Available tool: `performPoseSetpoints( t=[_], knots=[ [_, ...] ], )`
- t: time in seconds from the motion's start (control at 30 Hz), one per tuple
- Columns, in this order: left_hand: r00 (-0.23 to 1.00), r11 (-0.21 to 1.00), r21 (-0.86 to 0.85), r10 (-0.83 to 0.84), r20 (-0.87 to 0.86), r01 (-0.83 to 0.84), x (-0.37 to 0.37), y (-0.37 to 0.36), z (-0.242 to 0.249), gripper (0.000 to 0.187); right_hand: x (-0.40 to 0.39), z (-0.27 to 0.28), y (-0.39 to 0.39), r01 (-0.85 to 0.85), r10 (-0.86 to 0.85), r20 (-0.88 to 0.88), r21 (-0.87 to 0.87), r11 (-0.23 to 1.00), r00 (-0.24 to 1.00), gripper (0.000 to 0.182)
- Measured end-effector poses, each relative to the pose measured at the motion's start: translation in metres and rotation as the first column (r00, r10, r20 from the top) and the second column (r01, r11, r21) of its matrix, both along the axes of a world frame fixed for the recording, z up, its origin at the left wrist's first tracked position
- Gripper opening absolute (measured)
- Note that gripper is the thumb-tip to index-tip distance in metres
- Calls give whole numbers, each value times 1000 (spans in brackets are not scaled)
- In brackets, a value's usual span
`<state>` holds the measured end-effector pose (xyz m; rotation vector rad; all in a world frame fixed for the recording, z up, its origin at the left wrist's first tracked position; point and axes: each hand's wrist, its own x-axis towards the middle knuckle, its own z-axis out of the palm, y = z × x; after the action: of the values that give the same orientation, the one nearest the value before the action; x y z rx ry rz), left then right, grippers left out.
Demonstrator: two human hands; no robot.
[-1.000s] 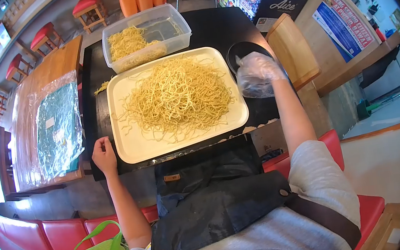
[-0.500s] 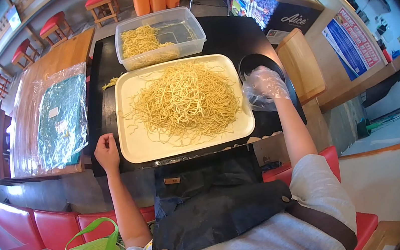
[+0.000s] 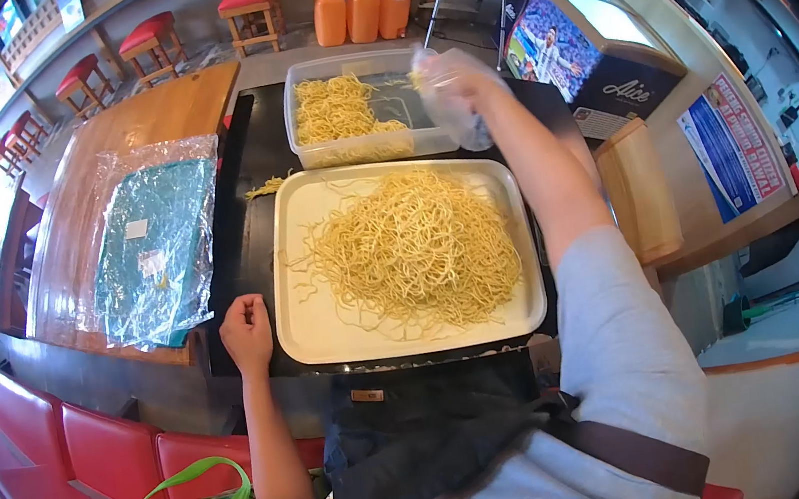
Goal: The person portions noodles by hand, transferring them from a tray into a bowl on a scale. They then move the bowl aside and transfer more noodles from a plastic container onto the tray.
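My right hand [image 3: 464, 89], in a clear plastic glove blurred by motion, is over the right end of a clear plastic container [image 3: 421, 141]. A bit of yellow noodle shows at its fingertips. Yellow noodles [image 3: 335, 106] lie in the container's left part. Nearer to me, a cream tray [image 3: 305, 333] carries a large loose heap of noodles [image 3: 418, 237]. Bare and loosely curled, my left hand [image 3: 247, 332] rests at the table's edge, just left of the tray, with nothing visible in it. My right arm hides the black bowl.
Some stray noodles [image 3: 267, 186] lie on the black table [image 3: 240, 225] beside the tray's upper left corner. A plastic-wrapped teal package [image 3: 152, 247] lies on the wooden table to the left. A wooden chair back [image 3: 636, 193] stands at the right. Orange jugs [image 3: 363, 9] stand beyond.
My right hand has moved from the black bowl, up and left, to the container, with noodles now showing at the fingers. The view has shifted; my left hand stays beside the tray.
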<state>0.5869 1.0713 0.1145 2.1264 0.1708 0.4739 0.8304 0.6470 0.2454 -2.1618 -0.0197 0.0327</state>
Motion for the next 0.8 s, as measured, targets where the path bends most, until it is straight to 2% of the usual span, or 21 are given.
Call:
performPoseSetpoints(
  t=[0.03, 0.1, 0.13, 0.17, 0.2, 0.3, 0.33, 0.4, 0.43, 0.47, 0.5, 0.53, 0.63, 0.67, 0.73, 0.8],
  knots=[
    [1000, 1000, 9, 1, 15, -1, 0, 0, -1, 12, 24, -25, 4, -72, 72, 25, 22, 997, 997, 27],
    [1000, 1000, 27, 1, 15, -1, 1, 2, -3, 11, 30, -30, 34, -314, 317, 1, -127, 941, 949, 27],
    [1000, 1000, 25, 6, 20, -6, 1, 1, -2, 11, 34, -36, 43, -318, 321, 5, -131, 939, 947, 27],
    [1000, 999, 36, 2, 27, -3, 1, 0, 0, 11, 40, -46, 49, -323, 414, 105, -465, 824, 904, 26],
    [1000, 999, 48, -2, 31, 0, 1, -1, 2, 11, 47, -55, 52, -246, 524, 162, -742, 623, 836, 27],
    [1000, 998, 61, 3, 2, -3, 1, -1, 4, 11, 64, -70, 61, -360, 604, 148, -684, 634, 783, 27],
    [1000, 998, 62, 6, -7, -5, 0, -1, 3, 11, 52, -52, 72, -369, 607, 142, -680, 634, 782, 27],
    [1000, 996, 87, -4, 13, 3, 2, -1, 3, 11, 16, 16, 96, -436, 445, -199, -726, 531, 873, 27],
    [1000, 996, 86, -3, 11, 2, 2, -1, 3, 11, 18, 8, 91, -439, 445, -202, -726, 530, 872, 27],
    [1000, 993, 115, -3, 9, 2, 2, -2, 3, 11, 27, -10, 77, -336, 325, -122, -553, 762, 938, 27],
    [1000, 990, 143, -3, 10, 2, 3, -2, 3, 11, 40, -30, 62, -194, 179, -74, -334, 923, 981, 29],
    [1000, 990, 139, -2, 15, 0, 2, -3, 4, 11, 63, -51, 46, -287, 361, 92, -440, 851, 928, 29],
    [1000, 992, 126, 29, -9, -28, 1, -3, 5, 11, 78, -86, 46, -240, 318, 75, -501, 831, 945, 28],
    [1000, 991, 129, 18, 17, -20, 1, -4, 5, 11, 67, -72, 54, -248, 325, 72, -499, 831, 943, 28],
    [999, 991, 136, 4, 39, -9, 1, -2, 4, 11, 26, -18, 74, -348, 364, -148, -738, 579, 919, 27],
    [1000, 990, 142, 6, 29, -10, 3, -2, 1, 11, 30, 0, 75, -296, 381, -79, -777, 555, 921, 30]
  ],
)
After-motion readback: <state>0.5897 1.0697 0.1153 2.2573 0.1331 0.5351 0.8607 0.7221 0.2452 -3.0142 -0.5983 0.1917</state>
